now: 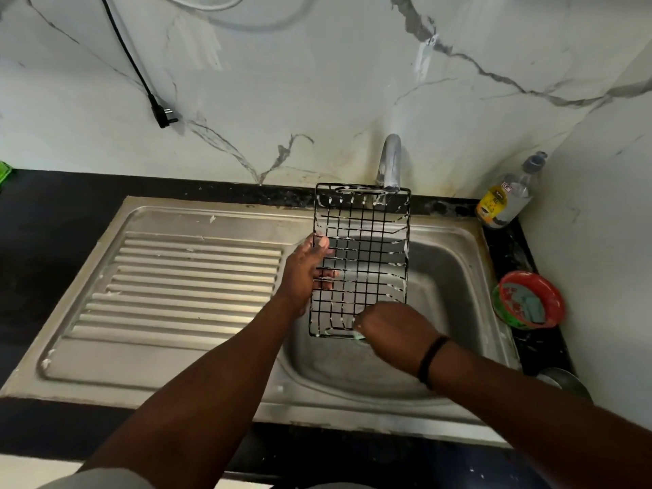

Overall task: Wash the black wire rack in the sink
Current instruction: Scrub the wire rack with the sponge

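Steel sink [458, 277]: soaping the black wire rack [363, 255].
Left hand [310, 273] grips its edge; right hand [391, 330] clutches a sponge [359, 335]; rinsing likely follows.

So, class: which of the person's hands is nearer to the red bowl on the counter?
The right. The right hand is at the rack's lower corner, toward the red bowl; the left hand holds the rack's far edge, beside the drainboard.

Dim, even indoor light, greenish cast, soft glare on the steel sink [197, 287] drainboard and tap [390, 164], dark counter [53, 224] nearly featureless, wide-angle bending at frame edges, slight softness overall, forearms underexposed.
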